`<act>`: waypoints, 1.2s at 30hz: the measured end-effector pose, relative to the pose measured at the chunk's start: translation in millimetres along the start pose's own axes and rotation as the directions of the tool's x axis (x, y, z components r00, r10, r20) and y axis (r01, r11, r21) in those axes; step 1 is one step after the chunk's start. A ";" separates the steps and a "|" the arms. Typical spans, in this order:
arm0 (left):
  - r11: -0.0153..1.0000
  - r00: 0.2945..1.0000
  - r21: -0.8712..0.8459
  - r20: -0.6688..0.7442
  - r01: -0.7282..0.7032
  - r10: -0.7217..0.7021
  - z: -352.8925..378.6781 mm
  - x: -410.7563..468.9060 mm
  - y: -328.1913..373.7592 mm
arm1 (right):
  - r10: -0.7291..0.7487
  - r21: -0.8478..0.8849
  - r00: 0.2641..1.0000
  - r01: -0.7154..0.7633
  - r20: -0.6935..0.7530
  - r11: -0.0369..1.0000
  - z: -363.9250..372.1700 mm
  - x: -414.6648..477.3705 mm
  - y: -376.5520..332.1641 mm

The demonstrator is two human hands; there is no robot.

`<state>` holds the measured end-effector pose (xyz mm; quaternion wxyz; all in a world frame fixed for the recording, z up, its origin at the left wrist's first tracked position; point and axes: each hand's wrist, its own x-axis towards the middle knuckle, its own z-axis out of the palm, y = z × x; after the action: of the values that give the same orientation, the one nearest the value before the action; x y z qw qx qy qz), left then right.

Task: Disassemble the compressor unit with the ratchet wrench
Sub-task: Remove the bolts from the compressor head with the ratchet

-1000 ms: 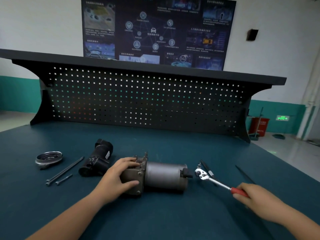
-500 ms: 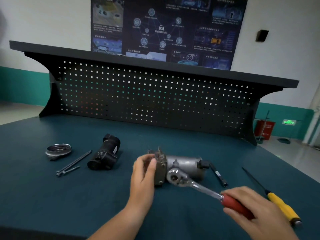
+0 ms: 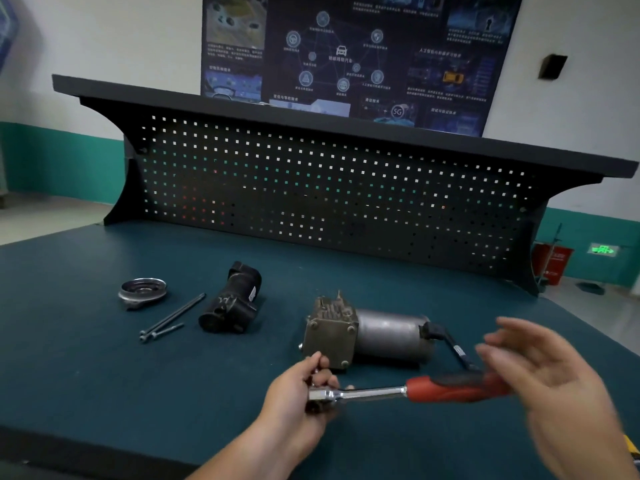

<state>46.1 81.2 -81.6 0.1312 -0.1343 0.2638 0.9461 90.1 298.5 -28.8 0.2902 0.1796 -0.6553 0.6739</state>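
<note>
Now one ratchet (image 3: 370, 393) is gripped by the left hand (image 3: 294, 410); the right hand (image 3: 554, 375) is held open. Two bolts (image 3: 172, 318) are laid left of one compressor (image 3: 384, 334).

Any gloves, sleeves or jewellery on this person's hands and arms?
No gloves: the left hand and right hand are bare. The left forearm and right forearm are bare too, no sleeve in view. No watch or ring shows on the left; the right is too blurred to tell.

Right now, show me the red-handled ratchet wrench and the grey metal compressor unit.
red-handled ratchet wrench (image 3: 445, 389): head view, on its red grip.
grey metal compressor unit (image 3: 388, 336): head view, on its cylinder body.
</note>
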 end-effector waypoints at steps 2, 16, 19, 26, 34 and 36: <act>0.993 0.999 -0.110 0.022 0.029 -0.027 -0.2 5.2 1.0 | 0.152 0.383 0.980 -0.093 -0.129 0.919 19.4 -10.7 14.3; -0.006 0.543 0.672 0.603 -0.741 0.585 -1.6 61.4 75.3 | 0.191 0.640 0.974 -0.222 0.119 0.736 142.5 62.9 30.4; -0.117 0.692 0.722 0.688 -0.682 0.218 -20.4 85.2 82.2 | 0.201 0.635 0.954 -0.299 0.224 0.712 149.9 67.0 44.4; -0.066 0.749 0.762 0.646 -0.644 0.143 -35.2 107.8 84.1 | 0.108 0.660 0.940 -0.306 0.323 0.686 150.2 51.5 66.9; -0.092 0.711 0.734 0.676 -0.673 0.194 -31.2 103.5 83.8 | 0.065 0.641 0.960 -0.231 0.272 0.732 151.4 46.8 63.0; -0.099 0.709 0.735 0.675 -0.671 0.202 -31.0 103.5 83.5 | 0.056 0.644 0.963 -0.219 0.264 0.733 151.2 46.2 61.1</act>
<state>-71.0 14.0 -101.9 -0.0986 0.2567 0.8174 0.5062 -4.5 158.0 -36.1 0.0788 0.2977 -0.4106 0.8582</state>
